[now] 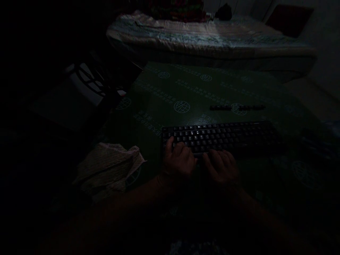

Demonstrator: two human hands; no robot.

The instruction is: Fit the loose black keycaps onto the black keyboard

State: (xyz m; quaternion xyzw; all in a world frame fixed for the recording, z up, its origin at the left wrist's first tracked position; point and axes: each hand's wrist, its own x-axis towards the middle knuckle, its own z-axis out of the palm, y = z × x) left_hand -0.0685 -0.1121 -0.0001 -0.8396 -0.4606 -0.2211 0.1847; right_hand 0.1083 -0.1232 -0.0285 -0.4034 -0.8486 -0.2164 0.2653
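Note:
A black keyboard (217, 136) lies on a green table (159, 95) with white globe prints. My left hand (179, 159) rests at the keyboard's left front part, one finger stretched onto the keys and the others curled. My right hand (221, 164) is beside it, fingers bent over the front edge near the middle of the keyboard. Whether either hand grips anything is hard to tell in the dark. Behind the keyboard lie a dark strip (220, 107) and another dark strip (252, 107), end to end with a small gap.
A crumpled cloth (111, 168) lies left of my left hand. A bed (207, 35) with a light cover stands beyond the table. Something dark and round, perhaps a fan guard (89, 79), is at the left. A dim bluish item (318, 143) sits at the right.

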